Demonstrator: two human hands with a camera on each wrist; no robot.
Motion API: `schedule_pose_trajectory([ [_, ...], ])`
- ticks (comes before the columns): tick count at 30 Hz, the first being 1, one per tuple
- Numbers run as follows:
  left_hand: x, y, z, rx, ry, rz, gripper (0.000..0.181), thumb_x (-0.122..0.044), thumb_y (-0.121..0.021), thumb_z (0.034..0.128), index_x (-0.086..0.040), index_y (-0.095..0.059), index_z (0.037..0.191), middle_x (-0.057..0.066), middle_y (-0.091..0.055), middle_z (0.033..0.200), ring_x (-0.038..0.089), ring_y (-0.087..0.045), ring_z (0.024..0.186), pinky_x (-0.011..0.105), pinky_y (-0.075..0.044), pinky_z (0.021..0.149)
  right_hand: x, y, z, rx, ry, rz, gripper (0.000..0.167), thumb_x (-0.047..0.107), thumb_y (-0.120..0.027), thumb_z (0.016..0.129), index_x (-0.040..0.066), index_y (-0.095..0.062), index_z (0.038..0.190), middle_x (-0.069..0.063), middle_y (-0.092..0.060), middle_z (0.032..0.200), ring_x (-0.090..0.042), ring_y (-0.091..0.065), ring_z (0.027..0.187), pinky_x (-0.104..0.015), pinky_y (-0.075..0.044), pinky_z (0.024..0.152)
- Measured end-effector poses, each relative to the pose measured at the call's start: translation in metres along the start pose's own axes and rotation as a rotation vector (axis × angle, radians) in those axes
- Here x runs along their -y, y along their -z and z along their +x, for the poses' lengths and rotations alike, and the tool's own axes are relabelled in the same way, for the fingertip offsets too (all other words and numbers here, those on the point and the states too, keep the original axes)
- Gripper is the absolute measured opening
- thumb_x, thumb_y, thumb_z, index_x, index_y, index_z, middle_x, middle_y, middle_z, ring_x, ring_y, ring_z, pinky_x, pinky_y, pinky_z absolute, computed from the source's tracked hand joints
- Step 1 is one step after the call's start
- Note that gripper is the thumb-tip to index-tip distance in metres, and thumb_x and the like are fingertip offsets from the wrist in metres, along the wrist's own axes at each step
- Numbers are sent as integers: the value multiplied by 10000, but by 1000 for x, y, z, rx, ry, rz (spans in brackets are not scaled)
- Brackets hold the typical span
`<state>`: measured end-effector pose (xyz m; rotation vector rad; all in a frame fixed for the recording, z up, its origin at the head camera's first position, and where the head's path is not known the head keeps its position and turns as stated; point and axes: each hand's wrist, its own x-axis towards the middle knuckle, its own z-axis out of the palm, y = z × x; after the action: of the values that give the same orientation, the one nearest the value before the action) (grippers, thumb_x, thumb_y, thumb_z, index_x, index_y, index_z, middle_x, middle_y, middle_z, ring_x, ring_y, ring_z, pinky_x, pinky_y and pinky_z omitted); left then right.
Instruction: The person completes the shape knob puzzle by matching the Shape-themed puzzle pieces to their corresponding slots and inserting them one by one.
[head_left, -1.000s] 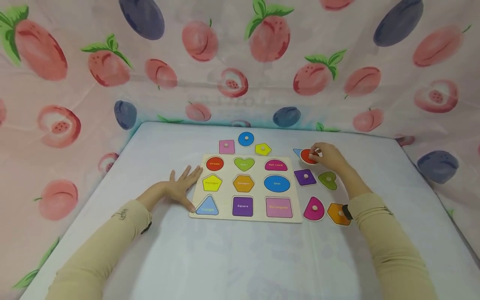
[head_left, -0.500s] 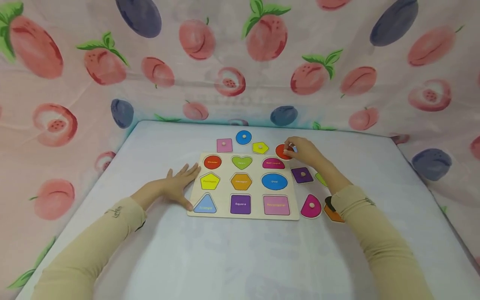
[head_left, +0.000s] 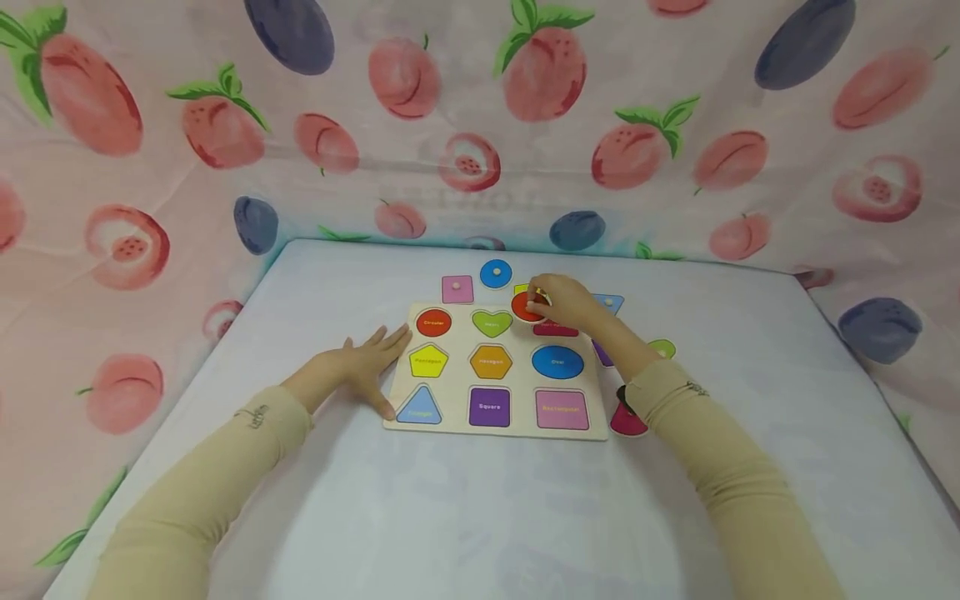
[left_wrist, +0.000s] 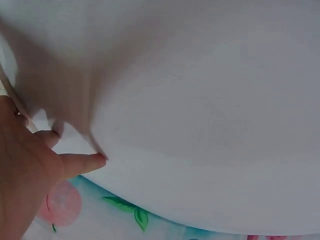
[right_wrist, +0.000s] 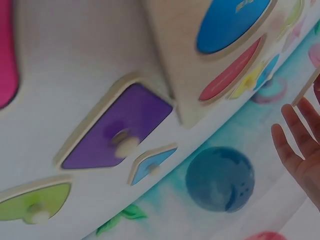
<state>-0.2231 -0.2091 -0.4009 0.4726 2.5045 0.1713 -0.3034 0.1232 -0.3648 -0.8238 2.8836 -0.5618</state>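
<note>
My right hand (head_left: 567, 302) pinches the knob of a red round puzzle piece (head_left: 521, 312), held over the board's far edge near the green heart and half-round spots. In the right wrist view the right hand (right_wrist: 306, 162) shows only in part at the right edge. A pale wooden shape board (head_left: 455, 408) lies on the table, with coloured, labelled shapes. Against its left edge rests my left hand (head_left: 363, 371), fingers spread, thumb at the near corner. The left wrist view shows the left hand (left_wrist: 30, 165) with its fingers stretched out.
Behind the board lie a pink piece (head_left: 450, 292), a blue piece (head_left: 491, 279) and a half-hidden yellow piece (head_left: 519, 288). To the right are a light blue piece (head_left: 615, 307), a purple piece (right_wrist: 100, 142), a green piece (head_left: 663, 345) and a magenta piece (head_left: 627, 425). Fruit-print cloth (head_left: 420, 183) stands behind.
My right hand has carried the red round piece leftward, from on top of the light blue piece to above the board's far edge. The left hand has stayed on the board's left edge.
</note>
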Motion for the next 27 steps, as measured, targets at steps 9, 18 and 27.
schedule_pose_trajectory([
  [9,-13,8,-1,16,49,52,1370,-558,-824,567,-112,56,1518,91,101,1599,416,39,1449,768,-113,1018,27,-12,24,45,67,-53,140,201,-641,901,69,-612,937,-78,-618,871,-215,-529,803,-308,-503,741],
  [18,-14,9,-2,29,56,10,1350,-536,-825,587,-138,69,1518,67,128,1597,396,78,1452,784,-94,1003,53,-18,39,78,81,-70,150,220,-627,911,83,-610,969,-60,-597,885,-201,-508,808,-276,-480,712],
  [27,-16,12,-3,57,69,4,1349,-533,-822,597,-136,83,1515,68,152,1592,388,109,1450,782,-81,1005,71,-33,57,110,42,-23,148,230,-604,926,91,-590,974,-62,-615,992,-198,-518,874,-274,-493,794],
])
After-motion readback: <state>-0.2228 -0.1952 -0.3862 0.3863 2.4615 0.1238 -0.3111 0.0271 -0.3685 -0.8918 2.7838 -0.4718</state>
